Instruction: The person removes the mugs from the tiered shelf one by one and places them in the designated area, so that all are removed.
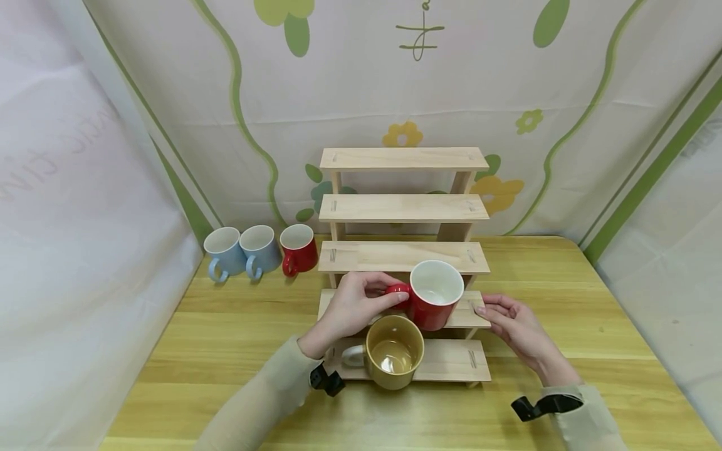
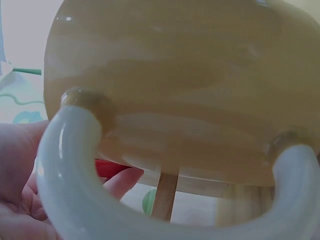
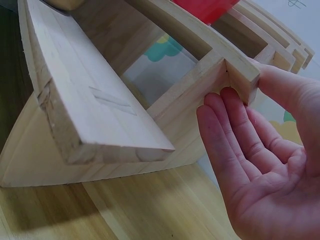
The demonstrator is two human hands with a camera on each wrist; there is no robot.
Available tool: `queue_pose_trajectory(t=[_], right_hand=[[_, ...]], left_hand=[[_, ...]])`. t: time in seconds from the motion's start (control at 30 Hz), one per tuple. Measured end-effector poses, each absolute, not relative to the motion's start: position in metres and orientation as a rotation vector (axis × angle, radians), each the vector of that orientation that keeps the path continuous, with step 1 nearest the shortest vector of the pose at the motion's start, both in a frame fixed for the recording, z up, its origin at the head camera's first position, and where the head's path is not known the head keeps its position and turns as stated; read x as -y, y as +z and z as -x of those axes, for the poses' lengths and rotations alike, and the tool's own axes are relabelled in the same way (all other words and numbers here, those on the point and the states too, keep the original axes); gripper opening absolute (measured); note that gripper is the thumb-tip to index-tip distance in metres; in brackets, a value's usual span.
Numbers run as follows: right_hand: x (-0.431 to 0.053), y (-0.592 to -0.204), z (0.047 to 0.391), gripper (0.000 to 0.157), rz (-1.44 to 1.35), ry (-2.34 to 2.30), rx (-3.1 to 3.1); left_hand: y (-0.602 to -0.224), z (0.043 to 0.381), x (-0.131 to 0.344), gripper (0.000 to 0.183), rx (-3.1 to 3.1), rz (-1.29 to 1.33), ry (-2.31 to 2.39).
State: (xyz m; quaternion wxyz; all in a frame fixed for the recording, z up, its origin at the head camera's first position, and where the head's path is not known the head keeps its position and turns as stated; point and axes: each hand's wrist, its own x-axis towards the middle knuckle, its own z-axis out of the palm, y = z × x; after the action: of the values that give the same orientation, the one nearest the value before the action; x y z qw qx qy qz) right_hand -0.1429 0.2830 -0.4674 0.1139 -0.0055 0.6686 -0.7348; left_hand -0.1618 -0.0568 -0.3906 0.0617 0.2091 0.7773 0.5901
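My left hand (image 1: 352, 305) pinches the handle of a red mug (image 1: 429, 314) with a white inside, over the second step from the bottom of a stepped wooden shelf (image 1: 403, 257). Below it, a mustard-yellow mug (image 1: 393, 374) with a white handle stands on the lowest step, handle pointing left. That mug fills most of the left wrist view, hiding much of the red one. At the shelf's right side, my right hand (image 1: 521, 332) grips the end of the second step, thumb on top and fingers (image 3: 242, 120) underneath.
Left of the shelf, two light-blue mugs (image 1: 225, 254) and another red mug (image 1: 301, 255) stand in a row at the back of the wooden table (image 1: 242, 357). A printed white cloth (image 1: 361, 81) hangs behind, with more cloth on both sides.
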Motion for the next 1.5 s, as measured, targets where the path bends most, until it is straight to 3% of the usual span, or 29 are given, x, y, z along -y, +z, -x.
queue_pose_trajectory(t=[0.7, 1.5], right_hand=[[-0.283, -0.468, 0.143, 0.030, -0.017, -2.146, -1.964], [-0.283, -0.468, 0.143, 0.030, -0.010, -2.156, -1.950]], left_hand=[[-0.393, 0.155, 0.056, 0.018, -2.356, -0.632, 1.875], [-0.364, 0.144, 0.080, 0.019, -2.337, -0.692, 2.243]])
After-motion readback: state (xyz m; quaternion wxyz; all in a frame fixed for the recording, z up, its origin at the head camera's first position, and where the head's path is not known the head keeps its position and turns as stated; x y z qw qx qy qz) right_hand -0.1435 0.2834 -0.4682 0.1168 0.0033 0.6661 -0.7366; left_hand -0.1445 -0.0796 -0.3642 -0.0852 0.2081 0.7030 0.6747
